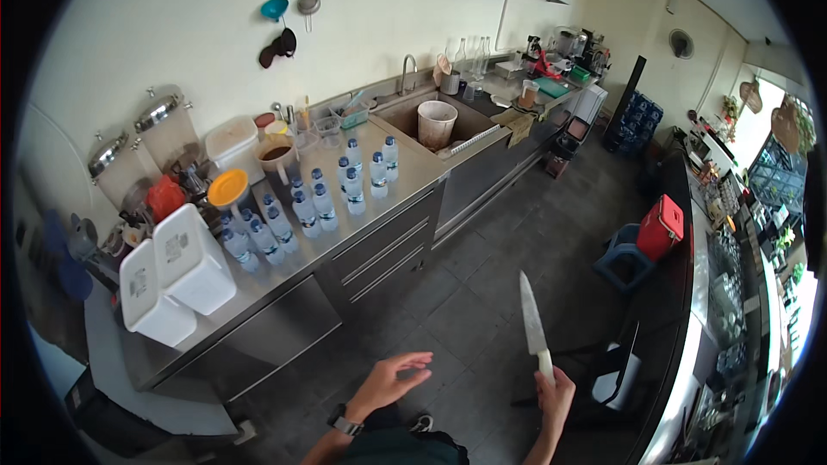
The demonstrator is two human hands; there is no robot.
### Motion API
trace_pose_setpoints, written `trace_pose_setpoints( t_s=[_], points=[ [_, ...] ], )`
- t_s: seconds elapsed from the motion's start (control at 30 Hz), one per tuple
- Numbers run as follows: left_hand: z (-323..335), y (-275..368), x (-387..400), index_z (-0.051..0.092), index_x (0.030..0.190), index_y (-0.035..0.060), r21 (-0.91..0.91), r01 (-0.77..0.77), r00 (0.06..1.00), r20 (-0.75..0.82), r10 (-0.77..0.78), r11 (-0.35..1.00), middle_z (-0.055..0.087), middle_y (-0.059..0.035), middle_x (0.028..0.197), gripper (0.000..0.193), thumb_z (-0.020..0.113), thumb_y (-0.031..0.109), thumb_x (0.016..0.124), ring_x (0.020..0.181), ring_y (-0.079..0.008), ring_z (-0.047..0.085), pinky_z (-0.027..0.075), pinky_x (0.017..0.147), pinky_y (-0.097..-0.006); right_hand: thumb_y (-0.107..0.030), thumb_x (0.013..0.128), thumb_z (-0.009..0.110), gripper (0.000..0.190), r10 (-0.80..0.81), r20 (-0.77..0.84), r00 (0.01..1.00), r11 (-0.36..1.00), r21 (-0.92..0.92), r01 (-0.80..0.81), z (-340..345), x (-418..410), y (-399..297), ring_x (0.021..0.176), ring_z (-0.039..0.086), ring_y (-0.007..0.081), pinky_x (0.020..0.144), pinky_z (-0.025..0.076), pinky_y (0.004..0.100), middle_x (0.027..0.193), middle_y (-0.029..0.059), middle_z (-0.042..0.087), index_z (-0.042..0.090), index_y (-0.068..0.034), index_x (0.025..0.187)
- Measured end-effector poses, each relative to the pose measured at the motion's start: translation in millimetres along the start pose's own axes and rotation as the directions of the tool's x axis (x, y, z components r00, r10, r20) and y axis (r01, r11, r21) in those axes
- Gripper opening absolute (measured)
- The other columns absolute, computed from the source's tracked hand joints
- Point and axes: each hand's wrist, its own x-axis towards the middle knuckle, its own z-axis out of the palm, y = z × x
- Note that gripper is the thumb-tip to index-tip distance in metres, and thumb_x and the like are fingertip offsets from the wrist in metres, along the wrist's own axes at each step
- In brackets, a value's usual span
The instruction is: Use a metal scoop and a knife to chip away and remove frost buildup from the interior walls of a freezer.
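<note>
My right hand [555, 394] grips the pale handle of a kitchen knife [533, 320], its blade pointing up and away from me over the floor. My left hand [391, 382] is held in the air in front of me, fingers apart and nothing in it. A watch is on that wrist. To the left runs a stainless-steel counter [394, 206]. Several small water bottles [323, 206] with blue caps stand upright on it in groups. Nearer to me on the counter are two white plastic containers [194, 258].
A sink [394, 117] holds a stained white bucket [437, 123]. Behind the bottles stands a pitcher of dark liquid [276, 158]. On the right, a red cooler box [660, 226] rests on a blue stool [623, 265], beside a long bar counter [698, 258]. A chair [614, 374] stands near my right hand.
</note>
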Motion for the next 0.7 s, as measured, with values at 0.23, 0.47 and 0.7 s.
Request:
trace_pose_setpoints(
  t_s=[0.23,0.47,0.7],
  points=[
    [-61,-44,121,0.056,0.121,0.0045,0.037,0.073,0.992,-0.110,-0.068,0.997,0.063,-0.0094,0.114,0.045,0.068,0.027,0.084,0.102,-0.0195,0.062,0.048,0.086,-0.0314,-0.011,0.077,0.071,0.022,-0.050,0.145,0.988,0.998,-0.041,0.057,136,174,-46,0.046,0.045,0.0036,0.040,0.033,0.0216,0.056,-0.0018,0.053,0.066,0.002,0.094],
    [-139,-11,209,0.053,0.125,0.0059,0.093,0.096,0.962,-0.263,-0.068,0.991,0.059,-0.0065,0.122,0.049,0.069,0.027,0.083,0.106,-0.0185,0.059,0.045,0.093,-0.0328,-0.009,0.075,0.070,0.018,-0.179,0.282,0.942,0.980,-0.038,0.198,289,327,-114,0.048,0.048,0.0063,0.045,0.037,0.0261,0.055,0.0009,0.054,0.067,0.002,0.090],
    [-187,-40,176,0.054,0.124,0.0038,-0.043,0.141,0.649,-0.751,-0.125,0.989,0.062,-0.0117,0.115,0.049,0.071,0.021,0.081,0.104,-0.0174,0.061,0.046,0.091,-0.0309,-0.019,0.079,0.066,0.023,-0.326,0.471,0.820,0.915,-0.062,0.399,492,485,-151,0.050,0.049,0.0097,0.047,0.037,0.0297,0.053,0.0035,0.053,0.061,0.003,0.071]
  ],
)
